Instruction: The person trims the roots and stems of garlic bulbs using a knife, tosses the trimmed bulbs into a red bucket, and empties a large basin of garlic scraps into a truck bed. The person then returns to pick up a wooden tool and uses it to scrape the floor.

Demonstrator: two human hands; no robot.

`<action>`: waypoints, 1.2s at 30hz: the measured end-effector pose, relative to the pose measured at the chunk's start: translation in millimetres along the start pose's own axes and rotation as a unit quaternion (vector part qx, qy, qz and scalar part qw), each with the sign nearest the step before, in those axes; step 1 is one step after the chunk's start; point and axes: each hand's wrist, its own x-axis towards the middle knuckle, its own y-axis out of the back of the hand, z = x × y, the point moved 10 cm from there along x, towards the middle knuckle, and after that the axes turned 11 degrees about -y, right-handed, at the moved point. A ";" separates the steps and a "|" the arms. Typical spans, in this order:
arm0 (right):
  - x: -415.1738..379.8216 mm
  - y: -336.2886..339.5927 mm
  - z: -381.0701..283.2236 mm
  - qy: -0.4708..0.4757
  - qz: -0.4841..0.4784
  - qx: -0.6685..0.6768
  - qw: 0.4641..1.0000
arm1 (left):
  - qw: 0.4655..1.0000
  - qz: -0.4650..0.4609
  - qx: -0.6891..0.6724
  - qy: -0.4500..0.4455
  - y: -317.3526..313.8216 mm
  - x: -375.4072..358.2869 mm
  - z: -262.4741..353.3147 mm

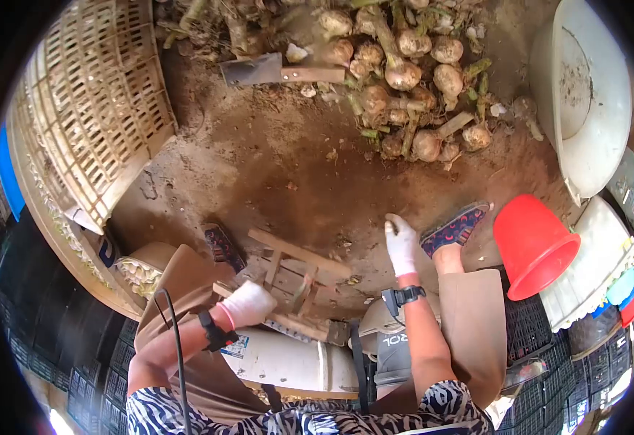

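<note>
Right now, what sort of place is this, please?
Probably a produce-trimming area, perhaps in a farm shed: stalked bulbs lie heaped on a dirty floor beside a cleaver, with a large perforated basket nearby.

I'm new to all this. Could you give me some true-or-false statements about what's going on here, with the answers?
1. The left hand and right hand are both gloved in white. True.
2. The right hand holds the cleaver. False: it lies on the ground.
3. A wooden frame is near the left hand. True.
4. The bucket is blue. False: it is red.
5. The bulbs are inside the latticed basket. False: they lie on the ground, outside the basket.
</note>
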 end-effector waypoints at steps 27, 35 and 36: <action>123.1 149.0 -265.3 0.162 -0.057 -0.032 0.985 | 0.998 -0.040 0.015 -0.049 -25.0 101.8 38.6; 90.9 194.1 -270.7 0.150 -0.202 -0.126 0.960 | 0.998 -0.043 -0.014 -0.034 -11.2 162.9 16.7; 90.8 199.5 -265.7 0.068 -0.245 -0.092 0.963 | 0.998 -0.060 -0.015 -0.026 -11.6 163.4 15.5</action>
